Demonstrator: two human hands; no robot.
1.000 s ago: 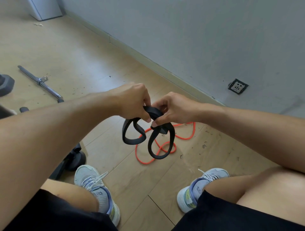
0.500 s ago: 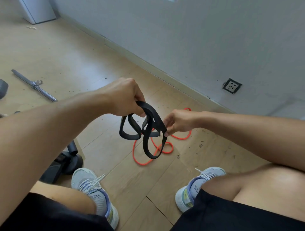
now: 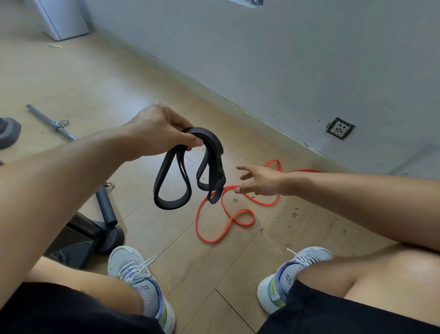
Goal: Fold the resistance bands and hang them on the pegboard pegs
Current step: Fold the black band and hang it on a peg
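Note:
A black resistance band, folded into several hanging loops, dangles from my left hand, which pinches it at the top between thumb and fingers. My right hand is open, fingers spread, just right of the black loops and not touching them. Under it on the wooden floor lies a thin orange resistance band in loose twisted loops. The pegboard is not visible, apart from a white edge at the top of the wall.
I sit with my knees and grey sneakers at the bottom. Black gym equipment with a roller handle stands at my left foot. A metal bar lies far left. A wall socket sits low on the grey wall.
My right hand let go of the black band and opened, moving right and down toward the orange band. My left hand alone now holds the folded band.

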